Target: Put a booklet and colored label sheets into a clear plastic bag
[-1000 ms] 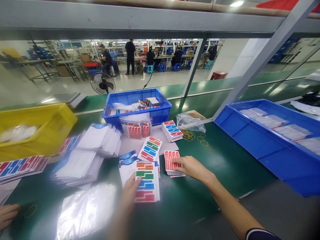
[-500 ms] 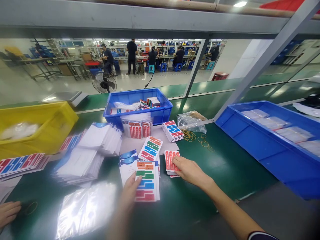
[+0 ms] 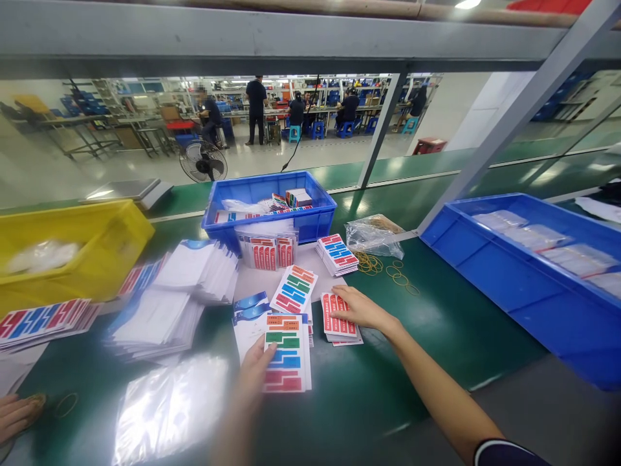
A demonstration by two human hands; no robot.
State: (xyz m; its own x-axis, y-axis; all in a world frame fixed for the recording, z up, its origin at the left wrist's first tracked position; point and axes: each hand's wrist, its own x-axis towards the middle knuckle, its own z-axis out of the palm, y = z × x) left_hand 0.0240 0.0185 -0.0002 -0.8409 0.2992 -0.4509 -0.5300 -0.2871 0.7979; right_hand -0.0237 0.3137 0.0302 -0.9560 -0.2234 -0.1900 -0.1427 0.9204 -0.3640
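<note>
Head view: on the green tabletop (image 3: 451,323), I take the middle blue bin (image 3: 315,226) as landmark.
Multicoloured sheets (image 3: 286,362): in front of the bin; the left hand (image 3: 255,366) has them in its grip, thumb uppermost, probably keeping edges together.
Red cards (image 3: 334,325): off the bin's near right corner; the right hand's (image 3: 361,307) fingers lie across them, perhaps steadying; whether its grip pinches any, I can't tell.
Rubber bands (image 3: 369,263): right of the bin, loose.
</note>
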